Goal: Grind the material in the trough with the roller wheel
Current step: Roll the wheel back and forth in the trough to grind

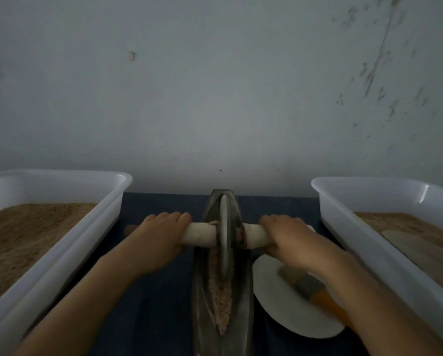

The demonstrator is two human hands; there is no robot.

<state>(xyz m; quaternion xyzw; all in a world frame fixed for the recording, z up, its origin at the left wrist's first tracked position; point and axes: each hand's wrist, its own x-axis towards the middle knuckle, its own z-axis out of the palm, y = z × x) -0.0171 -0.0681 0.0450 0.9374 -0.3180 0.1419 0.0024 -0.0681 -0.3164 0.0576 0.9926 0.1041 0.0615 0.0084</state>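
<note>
hands on the axle, one each side of the roller wheel (224, 232). left hand (161, 233) curled over the pale wooden handle (200, 233) left of the disc, knuckles up, fingers wrapped round it. right hand (289, 237) grips the matching handle stub on the right in the same way. both forearms reach forward from the bottom edge, roughly parallel.

wheel stands upright on edge in the far half of the trough (243, 291), a long dark metal boat running away from the viewer. pinkish-brown ground material (221, 299) lies along the groove on the near side of the wheel.

surface: dark blue table top (164, 304), set against a pale grey wall (215, 98) with scuffs and flecks on its right part.

white plastic tub (112, 201) at left holds brown granular powder; second tub (343, 201) at right holds similar powder. white round plate (271, 291) just right of the trough, a brush (305, 285) with orange handle lying on it, partly under the right forearm.
</note>
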